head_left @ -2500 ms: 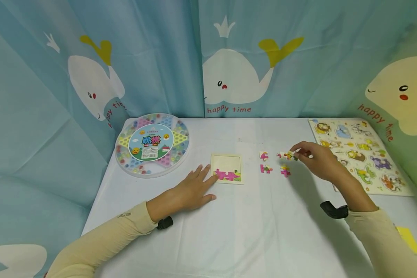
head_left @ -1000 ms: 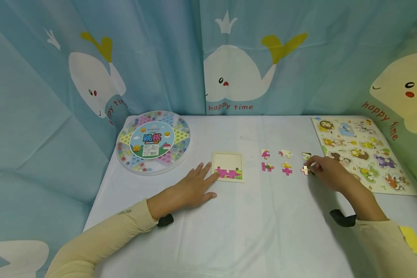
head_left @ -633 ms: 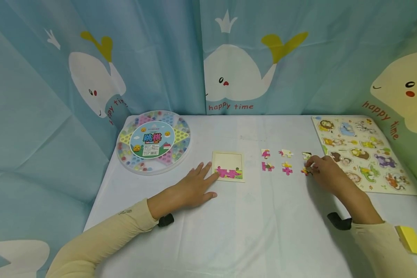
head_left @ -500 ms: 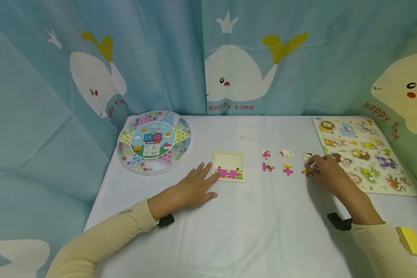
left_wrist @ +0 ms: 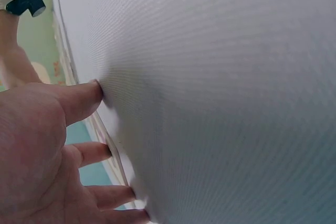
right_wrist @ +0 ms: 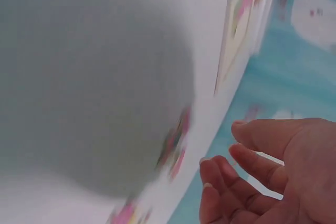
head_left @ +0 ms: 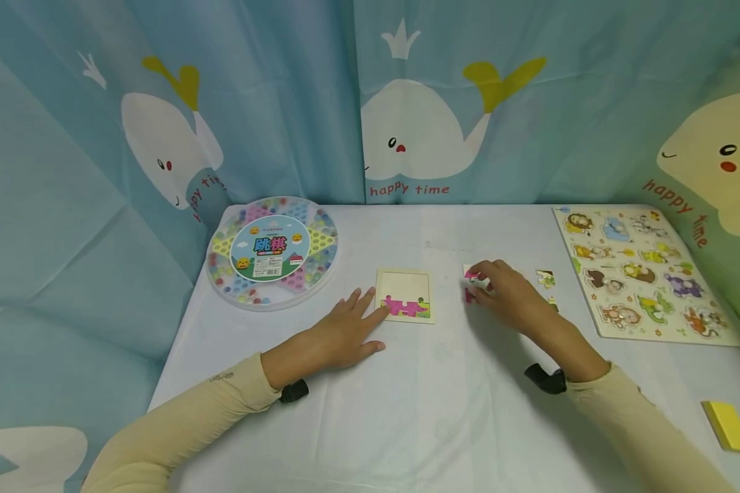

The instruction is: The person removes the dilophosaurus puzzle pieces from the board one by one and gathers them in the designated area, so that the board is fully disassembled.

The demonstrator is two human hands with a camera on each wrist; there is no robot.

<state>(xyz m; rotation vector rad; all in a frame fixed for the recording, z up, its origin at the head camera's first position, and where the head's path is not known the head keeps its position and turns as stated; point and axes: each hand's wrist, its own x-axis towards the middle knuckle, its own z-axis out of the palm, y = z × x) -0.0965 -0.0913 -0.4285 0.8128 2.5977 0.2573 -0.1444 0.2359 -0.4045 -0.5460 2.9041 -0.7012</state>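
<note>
Prob. reaching for the loose pcs (head_left: 471, 275), R of part-filled tray (head_left: 405, 282), w/ R hand (head_left: 513, 297) loosely bent & holding nothing, L hand (head_left: 340, 335) outspread at tray's lower-left corner. Next, prob. needs a clean pinch on one. Can see R palm only in right-wrist view, fitted pink pcs (head_left: 405, 308) sharply only in head view.

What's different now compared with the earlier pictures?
The right hand has let go of the lower-right puzzle piece, leaving it on the table, and moved left to the leftmost loose pieces. The left hand stays spread at the puzzle tray; the marble game and animal board look unmoved.
</note>
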